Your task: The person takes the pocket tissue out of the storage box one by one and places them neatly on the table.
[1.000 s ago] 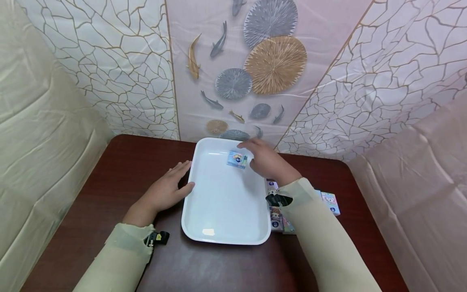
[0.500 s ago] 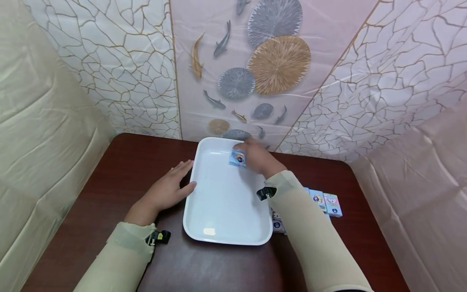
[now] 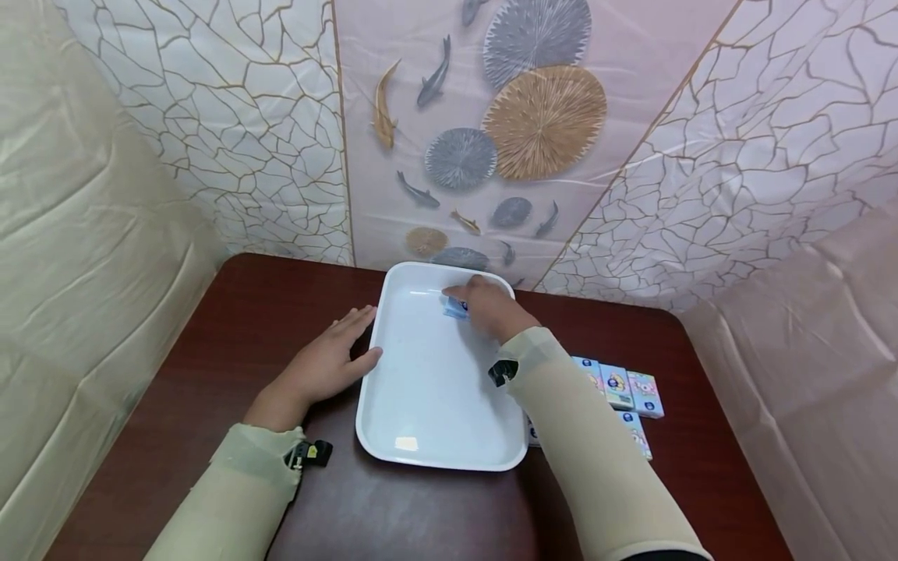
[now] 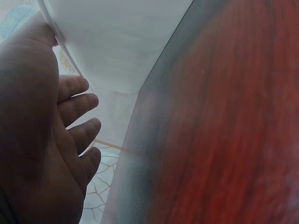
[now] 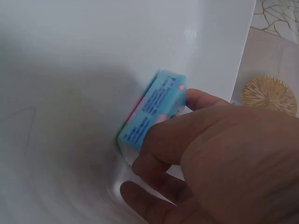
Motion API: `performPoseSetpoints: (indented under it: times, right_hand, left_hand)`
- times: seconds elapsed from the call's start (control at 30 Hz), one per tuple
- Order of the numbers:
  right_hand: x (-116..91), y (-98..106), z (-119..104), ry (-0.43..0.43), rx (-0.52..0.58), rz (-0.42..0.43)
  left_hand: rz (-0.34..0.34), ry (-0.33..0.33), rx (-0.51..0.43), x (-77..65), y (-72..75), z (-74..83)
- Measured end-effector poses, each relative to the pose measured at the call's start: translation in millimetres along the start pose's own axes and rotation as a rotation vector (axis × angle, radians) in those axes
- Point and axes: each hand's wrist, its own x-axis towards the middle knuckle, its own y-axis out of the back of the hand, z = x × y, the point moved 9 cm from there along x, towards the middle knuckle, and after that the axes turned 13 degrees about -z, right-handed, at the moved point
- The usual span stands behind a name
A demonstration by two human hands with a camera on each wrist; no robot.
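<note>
A white rectangular tray lies on the dark red-brown table. Inside its far end is a small light-blue printed packet, partly covered by my right hand. In the right wrist view that hand grips the packet, with fingers bent about its side and ends; the packet lies against the tray floor. My left hand, fingers straight, touches the left rim of the tray with its thumb and fingertips. The left wrist view has this hand beside the outer wall of the tray.
Several similar printed packets lie on the table right of the tray, partly hidden by the right sleeve. A patterned cloth hangs behind the table, with beige cloth walls at both sides.
My right hand has moved left and closed over the packet, which it stood beside a second ago. More packets on the right show now. My left hand keeps its place on the rim.
</note>
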Motion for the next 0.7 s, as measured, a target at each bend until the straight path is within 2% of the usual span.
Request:
performPoseSetpoints:
  times: [0.2,0.37,0.7]
  right_hand:
    - [-3,-4,0,-0.009,0.058,-0.024]
    - [-4,-4,-1,-0.006,0.06,-0.019]
    - [3,-11,5,-0.077,0.081,-0.073]
  left_hand:
    - [-0.001,0.0,-0.009,0.5,0.4,-0.4]
    - [-0.006,0.003,-0.014,2.1,0.0,-0.6]
    - [-0.013,0.013,-0.013,2.0,-1.3,-2.2]
